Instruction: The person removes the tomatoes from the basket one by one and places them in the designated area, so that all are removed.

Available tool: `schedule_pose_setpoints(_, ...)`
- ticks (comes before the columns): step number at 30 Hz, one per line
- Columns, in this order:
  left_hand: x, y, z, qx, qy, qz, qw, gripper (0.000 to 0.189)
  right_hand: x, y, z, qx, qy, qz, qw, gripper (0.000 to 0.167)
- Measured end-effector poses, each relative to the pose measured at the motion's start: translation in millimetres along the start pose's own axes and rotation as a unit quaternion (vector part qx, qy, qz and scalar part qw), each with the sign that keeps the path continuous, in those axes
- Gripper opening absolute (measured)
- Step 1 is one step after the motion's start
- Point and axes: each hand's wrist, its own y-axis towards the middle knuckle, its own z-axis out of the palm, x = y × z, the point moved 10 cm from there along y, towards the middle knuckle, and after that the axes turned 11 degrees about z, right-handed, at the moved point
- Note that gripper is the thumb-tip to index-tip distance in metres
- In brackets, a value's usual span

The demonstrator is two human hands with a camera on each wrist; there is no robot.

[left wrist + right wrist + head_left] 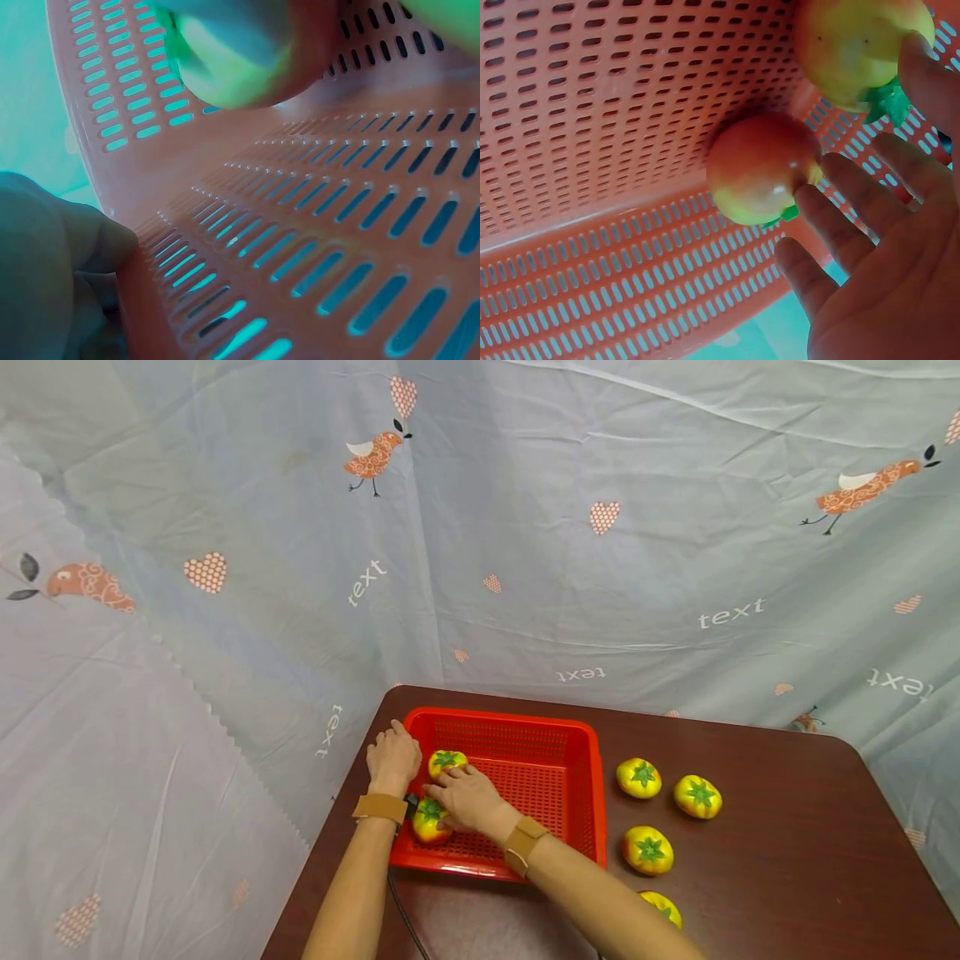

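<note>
My left hand (393, 758) grips the left rim of a red perforated plastic basket (517, 720); in the left wrist view its fingers (94, 236) bend at the basket's edge. Inside the basket, at its left end, lie two yellow-and-red tomato-like fruits with green star-shaped leaves. The farther fruit (442, 761) is by the right fingertips, the nearer fruit (427, 829) by the thumb. My right hand (474, 800) reaches over them with its fingers spread and fairly straight. In the right wrist view the thumb meets one fruit (847, 52) and fingertips meet the other (757, 169).
Right of the basket, several similar fruits (648, 850) lie on the dark brown table (787, 852). A printed grey cloth (525, 543) hangs behind and to the left. A black cable (405, 914) runs down from near the left wrist.
</note>
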Motion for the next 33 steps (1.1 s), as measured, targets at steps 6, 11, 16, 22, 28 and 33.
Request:
schedule_pose_setpoints(6,0.4,-0.7,-0.5,0.001,-0.003,-0.002,1.0000,0.062,10.3,-2.3,-1.5,-0.003,-0.021,-0.015,0.9997,0.063)
schedule_pose_setpoints(11,1.3,-1.0,0.0,0.003,-0.005,-0.005,1.0000,0.062,16.1,-3.1,0.1,-0.004,-0.033,-0.017,0.9993,0.063)
schedule_pose_setpoints(16,0.1,-0.2,-0.4,0.000,-0.012,-0.005,0.9999,0.063,20.3,-4.9,2.0,-0.009,-0.033,-0.026,0.9991,0.061)
schedule_pose_setpoints(22,-1.2,0.0,-3.2,-0.005,-0.017,-0.004,0.9998,0.063,19.7,-4.8,4.0,-0.008,-0.037,-0.018,0.9991,0.067)
schedule_pose_setpoints(28,-2.0,-0.2,-3.5,-0.004,-0.015,-0.002,0.9999,0.063,19.2,-4.7,6.8,0.001,-0.033,-0.016,0.9993,0.068)
schedule_pose_setpoints(33,-0.8,-1.2,-2.1,-0.007,-0.017,-0.003,0.9998,0.062,23.1,-5.4,5.6,-0.014,-0.041,-0.032,0.9985,0.064)
